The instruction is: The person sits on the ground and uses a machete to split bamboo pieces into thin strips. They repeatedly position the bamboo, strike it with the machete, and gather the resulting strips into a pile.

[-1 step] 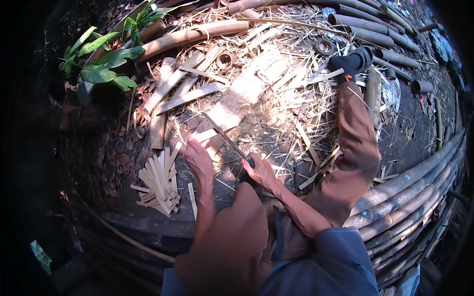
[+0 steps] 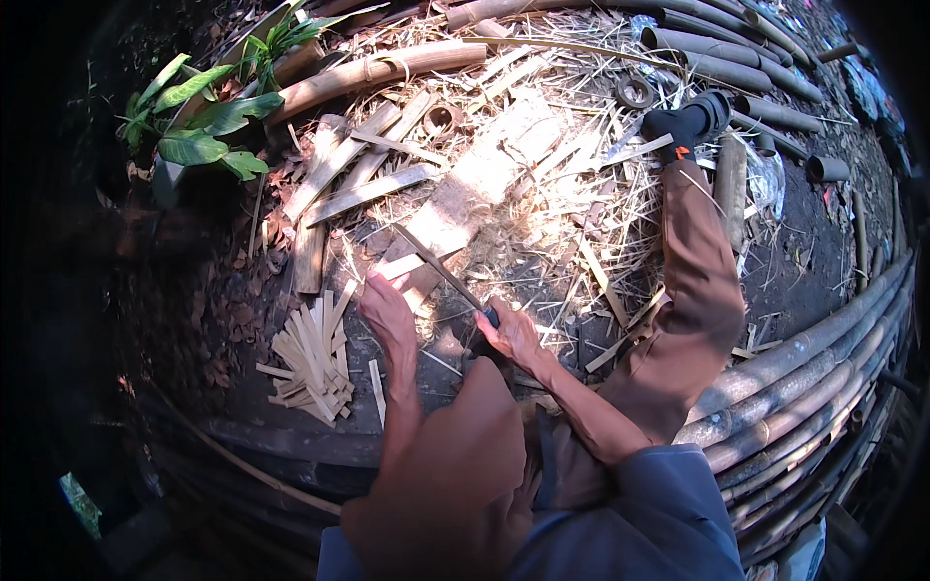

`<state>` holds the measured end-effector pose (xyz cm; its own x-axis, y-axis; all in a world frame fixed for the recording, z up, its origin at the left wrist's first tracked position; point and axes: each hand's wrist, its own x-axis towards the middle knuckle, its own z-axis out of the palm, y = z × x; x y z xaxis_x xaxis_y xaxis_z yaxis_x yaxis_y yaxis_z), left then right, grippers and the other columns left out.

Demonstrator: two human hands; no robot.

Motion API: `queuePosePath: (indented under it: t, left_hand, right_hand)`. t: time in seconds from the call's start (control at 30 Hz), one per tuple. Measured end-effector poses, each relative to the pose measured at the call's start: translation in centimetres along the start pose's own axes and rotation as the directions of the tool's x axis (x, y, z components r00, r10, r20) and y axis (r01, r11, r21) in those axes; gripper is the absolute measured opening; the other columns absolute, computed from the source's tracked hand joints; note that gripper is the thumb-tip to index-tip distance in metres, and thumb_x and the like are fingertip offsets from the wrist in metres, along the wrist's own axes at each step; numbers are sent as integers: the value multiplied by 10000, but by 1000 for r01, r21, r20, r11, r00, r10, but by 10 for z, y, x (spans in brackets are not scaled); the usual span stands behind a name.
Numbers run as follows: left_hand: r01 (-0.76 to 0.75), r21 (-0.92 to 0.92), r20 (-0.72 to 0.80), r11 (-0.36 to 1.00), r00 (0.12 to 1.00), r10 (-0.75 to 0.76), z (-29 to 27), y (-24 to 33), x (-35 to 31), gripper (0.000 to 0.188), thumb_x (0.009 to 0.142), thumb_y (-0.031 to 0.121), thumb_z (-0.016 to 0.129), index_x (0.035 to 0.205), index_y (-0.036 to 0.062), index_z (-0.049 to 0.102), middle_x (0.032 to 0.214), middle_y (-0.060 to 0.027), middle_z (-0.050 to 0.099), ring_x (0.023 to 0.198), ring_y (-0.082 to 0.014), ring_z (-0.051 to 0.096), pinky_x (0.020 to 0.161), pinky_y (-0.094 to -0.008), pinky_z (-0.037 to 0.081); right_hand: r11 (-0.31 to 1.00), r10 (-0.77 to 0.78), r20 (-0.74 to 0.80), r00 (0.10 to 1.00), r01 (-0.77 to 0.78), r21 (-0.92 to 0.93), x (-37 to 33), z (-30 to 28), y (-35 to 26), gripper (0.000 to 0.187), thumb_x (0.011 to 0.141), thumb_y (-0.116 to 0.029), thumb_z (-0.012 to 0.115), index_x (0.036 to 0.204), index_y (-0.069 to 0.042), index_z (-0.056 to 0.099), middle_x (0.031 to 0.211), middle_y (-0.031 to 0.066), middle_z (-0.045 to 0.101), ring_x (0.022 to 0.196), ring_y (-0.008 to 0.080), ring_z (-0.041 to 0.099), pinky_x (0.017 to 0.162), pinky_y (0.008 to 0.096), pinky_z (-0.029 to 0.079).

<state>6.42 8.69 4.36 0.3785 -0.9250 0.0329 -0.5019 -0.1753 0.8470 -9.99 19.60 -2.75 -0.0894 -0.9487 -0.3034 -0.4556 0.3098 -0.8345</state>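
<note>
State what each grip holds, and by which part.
Right grip: the knife, by its dark handle. Left grip: a bamboo strip, near its left end.

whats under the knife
The knife crosses over a pale strip held in the left hand; the plank lies below. The bit of strip right under the blade is covered, so I can't tell whether they touch.

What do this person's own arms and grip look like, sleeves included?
The left grip and right grip are bare hands, no gloves. The left forearm and right forearm are uncovered, no watch visible. A plain blue-grey sleeve ends near the right elbow; the left upper arm is hidden.
</note>
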Motion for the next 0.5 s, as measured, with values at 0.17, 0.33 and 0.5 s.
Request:
queuePosePath:
  t: [0.17, 0.33, 0.5]
  left_hand:
    - [-143, 190, 111, 971, 986, 124, 3, 14, -4, 479, 1016, 209, 345, 780, -109, 615, 751, -230, 684, 689, -361, 681, 623, -421, 514]
    - [-270, 168, 98, 948, 962, 257, 11, 25, -3, 416, 1005, 164, 374, 793, -99, 616, 733, -228, 679, 673, -377, 676, 592, -423, 516]
    - [-241, 240, 184, 940, 962, 199, 9, 35, -20, 403, 1013, 167, 344, 878, -86, 627, 764, -220, 687, 707, -393, 670, 619, -436, 520]
  right_hand:
    - [999, 19, -104, 994, -16, 29, 13, -2, 44, 338, 918, -418, 584, 947, -88, 517, 682, 223, 622, 661, 461, 613, 581, 513, 472]
    - [1000, -12, -73, 997, 14, 23, -7, 4, 0, 392, 919, -423, 587, 930, -33, 547, 615, 249, 548, 614, 452, 589, 554, 507, 430]
    - [995, 84, -104, 991, -88, -36, 2, -11, 25, 319, 940, -371, 563, 968, -54, 565, 730, 251, 613, 708, 450, 613, 636, 520, 467]
